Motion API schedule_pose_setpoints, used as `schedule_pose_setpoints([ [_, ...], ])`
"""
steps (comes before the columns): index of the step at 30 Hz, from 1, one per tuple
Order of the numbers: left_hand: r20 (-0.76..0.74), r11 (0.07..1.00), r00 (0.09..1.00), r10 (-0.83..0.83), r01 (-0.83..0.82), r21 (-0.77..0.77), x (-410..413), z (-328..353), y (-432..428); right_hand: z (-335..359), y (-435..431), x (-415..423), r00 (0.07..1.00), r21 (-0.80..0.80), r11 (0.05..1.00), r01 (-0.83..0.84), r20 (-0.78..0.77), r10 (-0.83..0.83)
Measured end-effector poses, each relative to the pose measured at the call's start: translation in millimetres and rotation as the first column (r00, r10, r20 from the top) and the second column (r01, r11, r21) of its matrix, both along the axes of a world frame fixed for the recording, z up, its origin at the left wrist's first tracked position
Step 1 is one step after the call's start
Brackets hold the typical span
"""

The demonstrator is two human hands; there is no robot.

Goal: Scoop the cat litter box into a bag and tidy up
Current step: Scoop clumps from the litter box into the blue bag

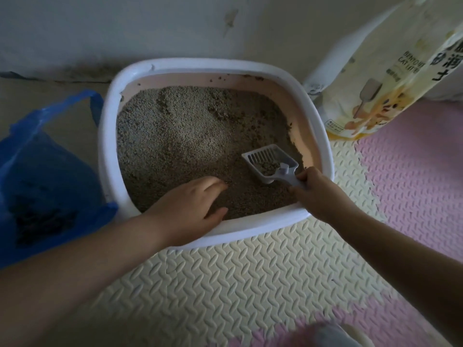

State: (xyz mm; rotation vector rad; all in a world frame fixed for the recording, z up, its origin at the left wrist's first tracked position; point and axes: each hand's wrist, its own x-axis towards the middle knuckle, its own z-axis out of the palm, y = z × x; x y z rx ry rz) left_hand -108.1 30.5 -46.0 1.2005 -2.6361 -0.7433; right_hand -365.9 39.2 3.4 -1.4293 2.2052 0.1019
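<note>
A white litter box [108, 136] with a pink inner wall stands against the wall, filled with grey-brown litter [185, 136]. My right hand [318, 191] grips the handle of a white slotted scoop [269, 160] at the box's near right corner; a little litter lies in the scoop. My left hand [188, 209] rests over the near rim, fingers spread and touching the litter, holding nothing. A blue plastic bag [42, 181] stands open to the left of the box with dark clumps inside.
A yellow-white bag of cat litter [375, 78] leans at the back right. The floor is cream foam matting [238, 276] with pink tiles [413, 171] on the right. A grey object [330, 336] shows at the bottom edge.
</note>
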Motion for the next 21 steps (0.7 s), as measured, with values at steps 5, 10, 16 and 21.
schedule_pose_setpoints([
  [5, 0.016, 0.999, 0.999, 0.04, -0.04, -0.004, -0.4, -2.1, -1.1, 0.8, -4.8, 2.1, 0.995, 0.087, 0.995, -0.051, -0.077, 0.058],
  [10, 0.016, 0.999, 0.999, 0.036, -0.036, -0.01, 0.6, -2.1, 1.0, -2.3, -21.8, 5.8, 0.99, 0.229, 0.971, -0.063, -0.107, 0.09],
  [16, 0.03, 0.999, 0.999, 0.044, -0.044, 0.019, 0.2, -3.4, 0.6, -21.1, -35.5, 19.5, 0.979, 0.271, 0.961, -0.064, -0.169, 0.113],
  [21, 0.053, 0.999, 0.998, 0.044, -0.043, -0.01, 0.7, -3.7, 1.4, -31.3, -67.3, 29.2, 0.992, 0.278, 0.96, 0.036, -0.124, -0.002],
])
